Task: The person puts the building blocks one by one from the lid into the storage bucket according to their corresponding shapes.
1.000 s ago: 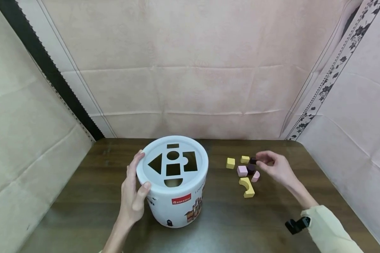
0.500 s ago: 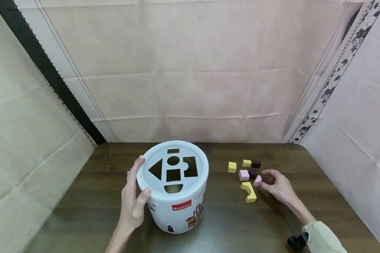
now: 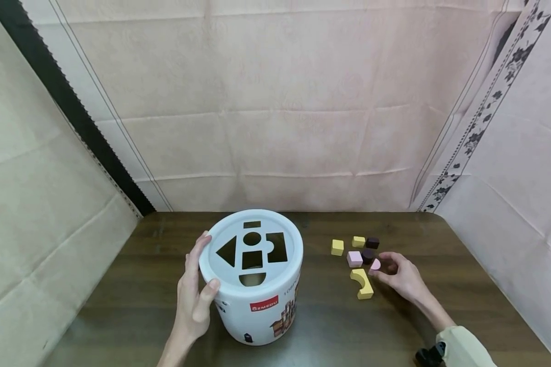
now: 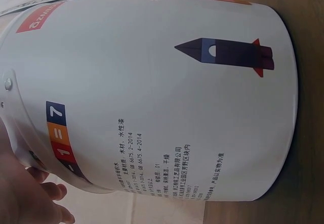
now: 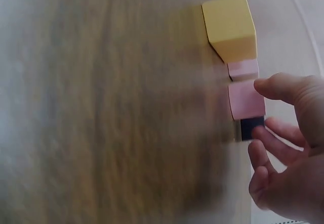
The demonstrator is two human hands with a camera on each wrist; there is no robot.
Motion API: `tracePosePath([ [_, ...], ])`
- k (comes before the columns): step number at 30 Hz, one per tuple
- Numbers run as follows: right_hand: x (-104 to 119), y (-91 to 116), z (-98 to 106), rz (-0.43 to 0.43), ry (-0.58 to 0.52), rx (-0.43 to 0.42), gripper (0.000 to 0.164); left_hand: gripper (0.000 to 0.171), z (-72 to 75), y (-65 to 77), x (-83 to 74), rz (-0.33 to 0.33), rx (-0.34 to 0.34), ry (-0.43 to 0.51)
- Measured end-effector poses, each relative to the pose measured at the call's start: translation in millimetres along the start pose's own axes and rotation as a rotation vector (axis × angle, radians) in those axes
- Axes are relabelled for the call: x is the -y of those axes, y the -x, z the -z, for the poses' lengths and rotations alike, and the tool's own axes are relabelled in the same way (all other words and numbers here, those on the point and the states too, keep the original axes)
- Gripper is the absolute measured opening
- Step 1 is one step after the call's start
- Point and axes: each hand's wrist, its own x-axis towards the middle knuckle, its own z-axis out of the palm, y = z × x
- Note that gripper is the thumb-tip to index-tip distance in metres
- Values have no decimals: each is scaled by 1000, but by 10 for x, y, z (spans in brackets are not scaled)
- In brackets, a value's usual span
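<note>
My left hand (image 3: 194,290) holds the white bucket (image 3: 259,326) by its left side, thumb and fingers around the rim of the light blue lid (image 3: 229,279). Shaped holes pierce that lid, among them a triangle, a circle and a square. At the right, my right hand (image 3: 403,278) has its thumb and fingertips around a pink half-round block (image 3: 375,265) on the table. The right wrist view shows the thumb on the pink half-round block (image 5: 247,99); the far fingertip contact is partly hidden. Close by lie a dark round block (image 3: 368,256) and a yellow arch block (image 3: 362,284).
Around the right hand also lie a pink cube (image 3: 354,259), two yellow blocks, one a yellow cube (image 3: 337,247), and a dark rectangular block (image 3: 372,242). The wooden table (image 3: 133,306) meets a cloth wall (image 3: 275,142) at the back, with cloth at both sides.
My right hand has moved from the dark rectangular block toward me to the pink half-round block, and its fingers have closed in around it. The left hand stays on the bucket.
</note>
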Motion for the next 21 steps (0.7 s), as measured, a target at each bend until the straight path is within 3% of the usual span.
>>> tracePosePath([
  [9,-63,-41,68,65,-121,118,42,63,5,19,4,4,1,-7],
  [21,-137,-60,56,89,-82,130,27,64,-9,10,-15,-16,-7,-16],
])
